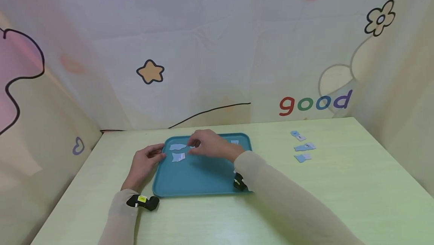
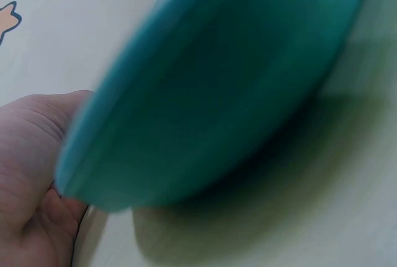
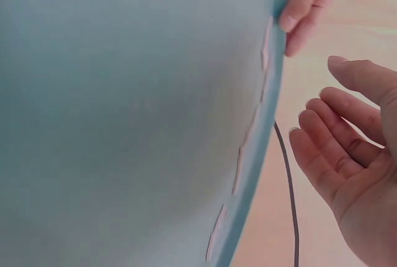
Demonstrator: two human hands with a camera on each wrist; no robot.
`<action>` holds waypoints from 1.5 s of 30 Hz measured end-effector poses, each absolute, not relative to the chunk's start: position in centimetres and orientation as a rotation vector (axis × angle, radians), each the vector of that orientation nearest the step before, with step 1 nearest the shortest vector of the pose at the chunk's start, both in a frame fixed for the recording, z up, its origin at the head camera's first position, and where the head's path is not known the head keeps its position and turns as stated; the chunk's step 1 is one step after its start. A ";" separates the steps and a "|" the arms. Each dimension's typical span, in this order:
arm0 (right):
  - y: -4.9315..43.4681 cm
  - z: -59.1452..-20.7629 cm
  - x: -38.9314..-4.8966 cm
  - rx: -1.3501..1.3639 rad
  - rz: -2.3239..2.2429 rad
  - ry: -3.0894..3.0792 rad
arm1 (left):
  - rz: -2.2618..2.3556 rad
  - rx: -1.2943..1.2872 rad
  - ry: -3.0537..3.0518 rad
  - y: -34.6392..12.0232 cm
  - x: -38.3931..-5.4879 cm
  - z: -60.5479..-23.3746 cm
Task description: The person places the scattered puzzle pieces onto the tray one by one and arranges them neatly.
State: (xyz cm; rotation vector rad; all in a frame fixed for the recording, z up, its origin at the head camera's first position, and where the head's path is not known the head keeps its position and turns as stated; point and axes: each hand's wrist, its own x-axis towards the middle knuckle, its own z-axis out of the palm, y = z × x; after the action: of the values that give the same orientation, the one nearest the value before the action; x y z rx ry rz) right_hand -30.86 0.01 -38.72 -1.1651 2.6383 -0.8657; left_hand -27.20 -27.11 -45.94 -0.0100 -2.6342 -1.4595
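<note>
A blue-green tray [image 1: 200, 184] lies on the table with several small pale-blue and white jigsaw-like pieces in it. Two of them, an upper-left piece [image 1: 178, 147] and a lower-left piece [image 1: 178, 157], show clearly near its left end. My left hand [image 1: 144, 164] grips the tray's left rim, thumb on top, as the right wrist view shows. Above the tray's far part hovers my right hand [image 1: 210, 143], partly covering another piece. In the right wrist view the right hand [image 3: 353, 149] has spread, slightly bent fingers and nothing between them and the thumb.
On the table [image 1: 339, 199] to the right of the tray lie several more pieces: a top group [image 1: 298, 136], a middle group [image 1: 305, 147] and a bottom group [image 1: 302, 158]. A printed cloth [image 1: 223, 56] hangs behind the table and along both sides.
</note>
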 end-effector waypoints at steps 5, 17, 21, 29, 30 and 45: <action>1.8 -38.5 -30.3 -1.170 -0.933 2.655 | -1.469 -0.003 -2.635 -27.2 -27.1 -45.9; 6.7 -38.1 -28.8 -1.142 -1.101 2.675 | -1.475 -0.001 -2.637 -27.2 -27.2 -46.0; 8.3 -37.9 -28.5 -1.063 -1.130 2.707 | -1.461 -0.007 -2.645 -27.2 -27.3 -46.0; 11.7 -37.6 -27.6 -0.962 -1.143 2.770 | -1.462 -0.003 -2.650 -27.2 -27.4 -45.9; 12.2 -37.7 -27.5 -0.961 -1.141 2.776 | -1.462 -0.004 -2.649 -27.2 -27.4 -45.9; 18.7 -37.5 -27.4 -0.831 -1.125 2.882 | -1.492 -0.005 -2.631 -27.5 -27.4 -46.3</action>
State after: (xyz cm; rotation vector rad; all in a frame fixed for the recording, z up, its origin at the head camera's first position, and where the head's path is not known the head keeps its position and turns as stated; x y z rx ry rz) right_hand -27.35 18.74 -37.48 -0.8308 2.8820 -1.1247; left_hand -27.45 -27.53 -46.32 -0.0053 -2.6314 -1.4924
